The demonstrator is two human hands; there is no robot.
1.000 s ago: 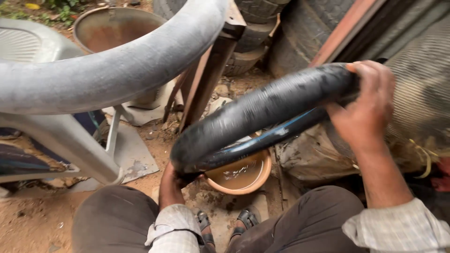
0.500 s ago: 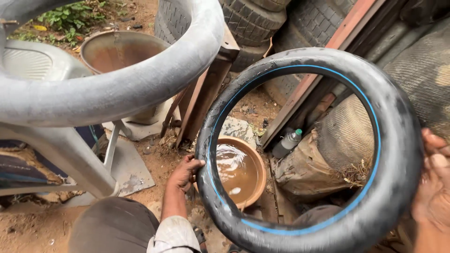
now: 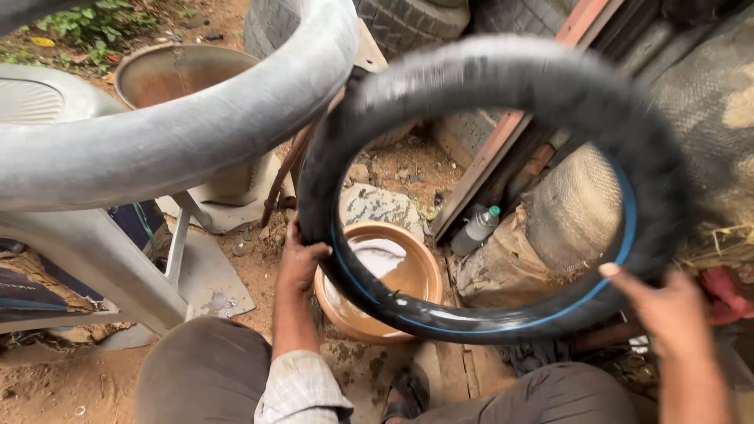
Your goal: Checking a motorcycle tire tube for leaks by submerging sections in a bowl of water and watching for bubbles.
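Black inner tube (image 3: 503, 86) between both hands' grip, seemingly; left hand (image 3: 302, 263), right hand (image 3: 667, 310)

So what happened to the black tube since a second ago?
The tube swung up from lying almost edge-on to facing the camera as an open ring, and it now hangs over the bowl of water. The left hand kept its grip on the ring's left side. The right hand moved from the top edge down to the lower right. The bowl, grey tube and chair stayed put.
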